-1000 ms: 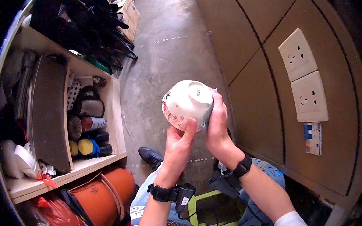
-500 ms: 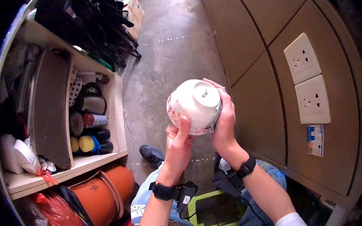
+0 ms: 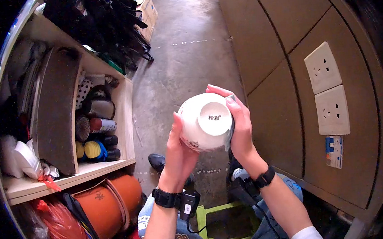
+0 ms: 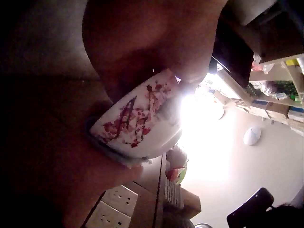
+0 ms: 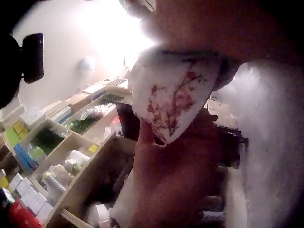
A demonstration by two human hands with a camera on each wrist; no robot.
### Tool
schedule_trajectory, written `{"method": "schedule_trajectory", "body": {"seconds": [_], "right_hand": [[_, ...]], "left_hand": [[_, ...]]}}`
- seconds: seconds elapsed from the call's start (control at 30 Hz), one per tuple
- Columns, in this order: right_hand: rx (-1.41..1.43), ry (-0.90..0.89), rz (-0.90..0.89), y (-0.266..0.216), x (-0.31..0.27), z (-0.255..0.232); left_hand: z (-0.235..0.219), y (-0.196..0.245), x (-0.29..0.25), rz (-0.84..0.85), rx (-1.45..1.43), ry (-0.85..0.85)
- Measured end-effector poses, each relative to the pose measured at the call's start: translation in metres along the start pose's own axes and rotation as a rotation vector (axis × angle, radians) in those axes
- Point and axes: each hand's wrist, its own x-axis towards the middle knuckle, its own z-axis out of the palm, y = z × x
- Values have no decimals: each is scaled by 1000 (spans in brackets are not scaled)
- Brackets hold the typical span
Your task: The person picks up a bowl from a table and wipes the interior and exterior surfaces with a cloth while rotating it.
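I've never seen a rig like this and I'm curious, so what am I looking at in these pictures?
No robot here, just a person working bare-handed. The wide picture comes from a head camera looking down; the two darker ones come from cameras on each wrist. The left hand and right hand hold a white ceramic bowl with red blossoms, base toward the head camera, above the concrete floor. A greyish cloth seems to lie along its rim. A wooden shelf unit stands on the left.
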Motion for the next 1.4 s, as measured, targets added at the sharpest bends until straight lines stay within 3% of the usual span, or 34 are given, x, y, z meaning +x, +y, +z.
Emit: {"method": "schedule_trajectory", "body": {"seconds": [0.2, 0.43, 0.63, 0.73, 1.4], "right_hand": [[-107, -110, -196, 10, -2, 3], [-48, -48, -81, 12, -6, 4], [1, 107, -61, 13, -4, 7], [45, 286, 8, 18, 0, 2], [-44, 120, -72, 7, 1, 3]], "left_hand": [[-10, 4, 3, -40, -117, 27], [-14, -3, 4, -64, -83, 61], [-11, -12, -1, 11, -75, -31], [-6, -19, -1, 58, -20, -98], [-4, -2, -1, 29, -38, -96]]}}
